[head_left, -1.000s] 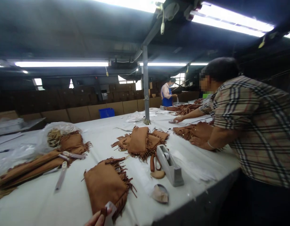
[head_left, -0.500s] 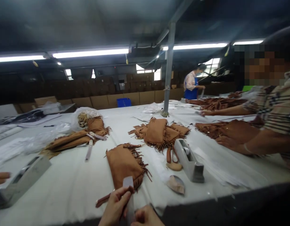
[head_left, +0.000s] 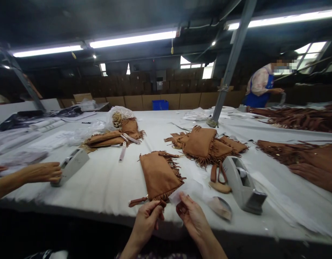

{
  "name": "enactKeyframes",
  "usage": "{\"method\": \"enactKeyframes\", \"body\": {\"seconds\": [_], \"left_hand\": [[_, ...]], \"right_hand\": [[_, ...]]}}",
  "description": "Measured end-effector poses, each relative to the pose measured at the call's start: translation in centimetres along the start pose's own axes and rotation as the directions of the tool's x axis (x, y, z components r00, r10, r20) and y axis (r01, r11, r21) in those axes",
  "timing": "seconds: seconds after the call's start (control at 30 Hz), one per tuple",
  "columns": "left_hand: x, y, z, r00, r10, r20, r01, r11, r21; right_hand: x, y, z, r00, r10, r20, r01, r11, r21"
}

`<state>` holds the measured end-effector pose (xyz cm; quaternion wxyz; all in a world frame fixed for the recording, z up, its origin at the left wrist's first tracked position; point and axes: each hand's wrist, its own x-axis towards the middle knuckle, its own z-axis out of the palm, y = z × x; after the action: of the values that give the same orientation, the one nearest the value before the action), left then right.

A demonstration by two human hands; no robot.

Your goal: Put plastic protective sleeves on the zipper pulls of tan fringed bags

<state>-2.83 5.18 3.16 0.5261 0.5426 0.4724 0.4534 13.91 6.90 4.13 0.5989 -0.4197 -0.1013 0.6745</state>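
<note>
A brown fringed suede bag (head_left: pixel 159 174) lies on the white table (head_left: pixel 106 183) just beyond my hands. My left hand (head_left: pixel 147 220) is closed in a pinch on the bag's brown strap end (head_left: pixel 139 200) at the near table edge. My right hand (head_left: pixel 191 214) pinches a piece of thin clear film (head_left: pixel 187 189) beside the bag's lower corner. The two hands are close together, a little apart.
A grey tape dispenser (head_left: pixel 242 184) stands right of my hands, with a brown strap piece (head_left: pixel 218 180) beside it. Piles of fringed bags (head_left: pixel 206 145) lie further back. A co-worker's hand (head_left: pixel 43 172) rests by a second dispenser (head_left: pixel 71 164) at left; another hand (head_left: pixel 311 172) lies at right.
The view has swung left and down. My hands rose into view at the table edge, and my right hand now holds clear film. The co-worker at right has mostly left the view.
</note>
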Motion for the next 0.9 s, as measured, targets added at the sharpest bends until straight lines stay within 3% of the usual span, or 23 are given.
{"method": "enactKeyframes", "body": {"seconds": [0.17,0.4,0.53,0.67,0.9], "left_hand": [[-0.2,0.0,0.5,0.998,0.006,0.061,-0.012,0.995,0.101],[-0.1,0.3,0.6,0.999,-0.002,0.052,-0.005,0.990,0.141],[-0.2,0.8,0.5,0.999,0.036,0.019,-0.039,0.974,0.222],[-0.2,0.9,0.7,0.997,0.071,0.017,-0.073,0.968,0.239],[0.2,-1.9,1.0,0.989,0.116,0.094,-0.116,0.993,0.000]], "right_hand": [[-0.3,0.5,0.2,0.999,0.013,0.039,-0.012,1.000,-0.022],[-0.2,0.6,0.0,0.996,0.006,0.088,0.003,0.995,-0.101],[-0.5,0.7,0.4,0.990,-0.052,0.131,0.077,0.978,-0.193],[-1.1,0.7,0.8,0.961,-0.172,0.218,0.244,0.899,-0.364],[-0.8,0.8,0.9,0.892,-0.253,0.375,0.431,0.726,-0.536]]}}
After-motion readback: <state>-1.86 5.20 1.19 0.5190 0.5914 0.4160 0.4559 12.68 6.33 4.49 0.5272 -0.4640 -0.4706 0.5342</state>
